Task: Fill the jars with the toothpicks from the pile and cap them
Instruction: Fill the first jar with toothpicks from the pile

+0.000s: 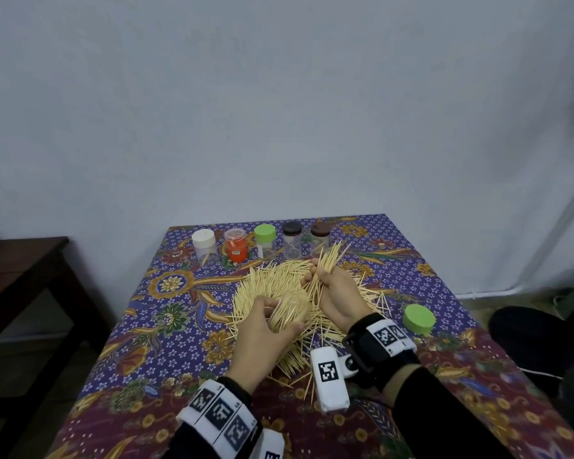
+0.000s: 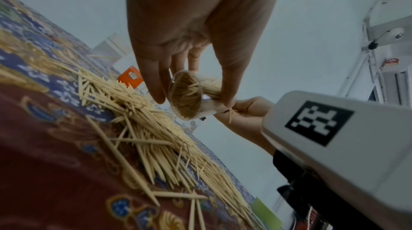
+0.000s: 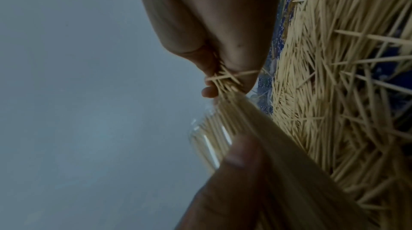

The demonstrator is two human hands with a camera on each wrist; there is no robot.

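Toothpicks (image 1: 272, 279), thin pale wooden sticks, lie heaped mid-table. Left hand (image 1: 262, 339) wraps a clear round jar (image 1: 287, 311), packed nearly full, tilted over the heap. Right hand (image 1: 333, 293), at two o'clock from it, pinches a bundle (image 1: 327, 263). Filling step; next, line sticks up with the jar's mouth. Smooth green cap (image 1: 419, 319) waits at three o'clock.

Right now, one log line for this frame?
left hand grips filled jar | right hand grips toothpick bundle | green cap off

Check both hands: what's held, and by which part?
Left hand grips the clear jar round its side wall. Right hand pinches a toothpick bundle near its middle.
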